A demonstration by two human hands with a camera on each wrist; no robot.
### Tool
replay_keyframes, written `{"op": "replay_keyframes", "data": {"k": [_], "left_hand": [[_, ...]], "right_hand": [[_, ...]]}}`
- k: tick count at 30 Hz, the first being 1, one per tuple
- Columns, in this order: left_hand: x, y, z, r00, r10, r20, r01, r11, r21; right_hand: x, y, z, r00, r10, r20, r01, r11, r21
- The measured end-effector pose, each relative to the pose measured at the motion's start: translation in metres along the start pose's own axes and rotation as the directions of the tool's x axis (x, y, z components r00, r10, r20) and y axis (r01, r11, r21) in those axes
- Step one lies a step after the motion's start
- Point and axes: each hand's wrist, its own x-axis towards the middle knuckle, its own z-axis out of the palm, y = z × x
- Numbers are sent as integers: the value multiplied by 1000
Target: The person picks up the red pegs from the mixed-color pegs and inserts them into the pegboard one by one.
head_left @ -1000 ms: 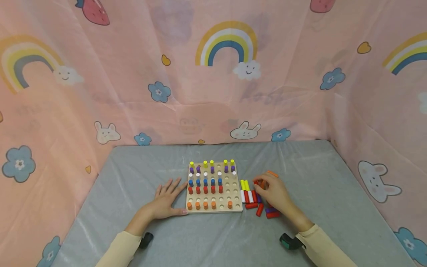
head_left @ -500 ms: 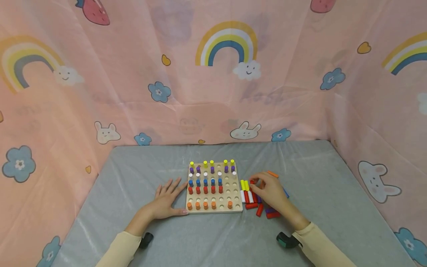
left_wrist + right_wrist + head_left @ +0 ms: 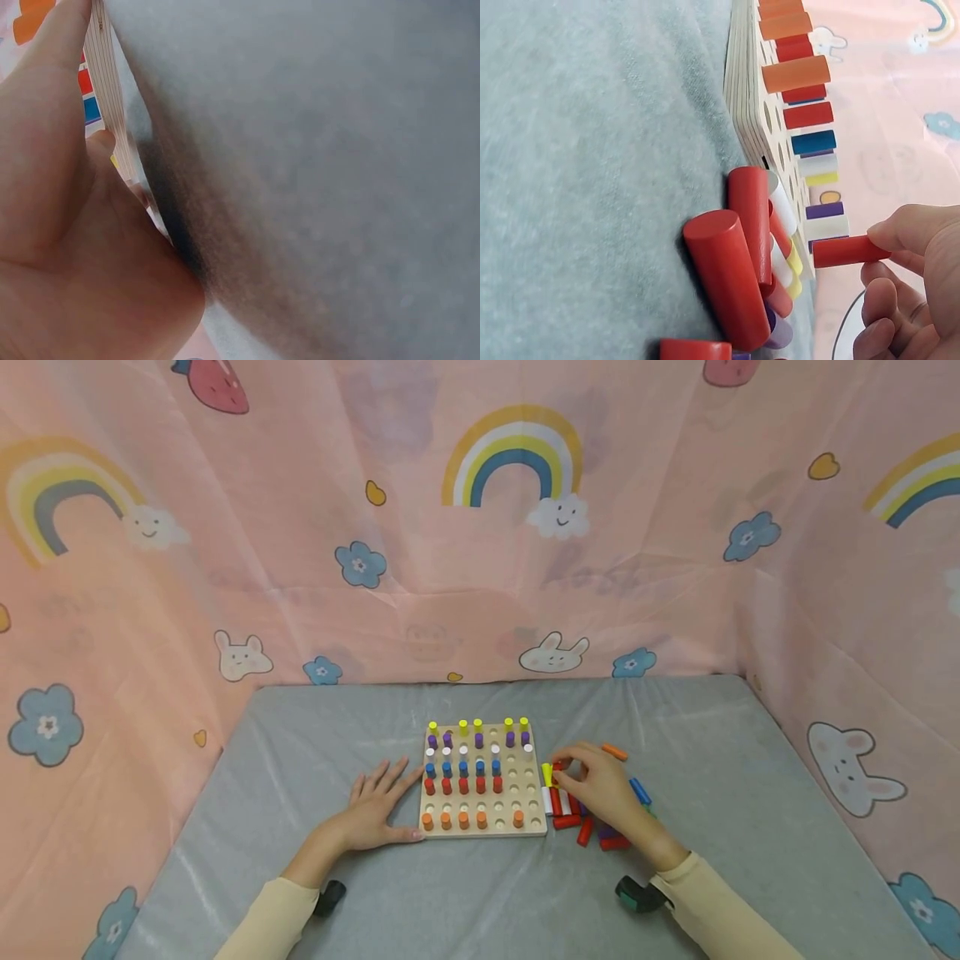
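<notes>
A wooden pegboard [image 3: 480, 837] stands on the grey table, with rows of coloured pegs upright in some of its holes. My left hand [image 3: 375, 810] lies flat with spread fingers, its thumb and fingertips right at the board's left edge. In the right wrist view, my right hand [image 3: 919, 277] pinches a red peg [image 3: 847, 251] between thumb and fingers, raised over the loose pegs. Those lie beside the board's right edge: a red peg [image 3: 727, 277] in front, with white, yellow and purple ones behind. In the head view the right hand [image 3: 603, 785] hides part of the pile.
An orange peg [image 3: 615, 752] and a blue peg [image 3: 641, 791] lie beyond the right hand. Grey cloth covers the table [image 3: 337, 718]. A pink patterned curtain [image 3: 480, 593] hangs behind and along both sides.
My right hand has moved left toward the board with the red peg, uncovering a blue and a green peg behind it. The left hand stays put.
</notes>
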Motion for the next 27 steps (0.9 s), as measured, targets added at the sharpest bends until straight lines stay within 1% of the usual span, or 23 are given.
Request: {"op": "replay_keyframes", "data": {"k": [6, 12, 19, 22, 27], "left_hand": [[-1, 0, -1, 1000, 2, 4, -2, 1000, -12], [0, 1, -2, 1000, 2, -6, -2, 1000, 16], [2, 1, -1, 1000, -1, 3, 0, 1000, 19], [2, 0, -1, 1000, -1, 6, 1, 1000, 19], [0, -1, 0, 1000, 2, 8, -2, 1000, -5]], "right_hand": [[2, -4, 2, 1000, -15, 20, 15, 1000, 4], [5, -7, 5, 998, -57, 29, 56, 998, 13], [7, -14, 8, 998, -50, 50, 49, 999, 19], [8, -17, 9, 997, -67, 48, 65, 997, 29], [9, -24, 11, 996, -67, 64, 65, 997, 30]]}}
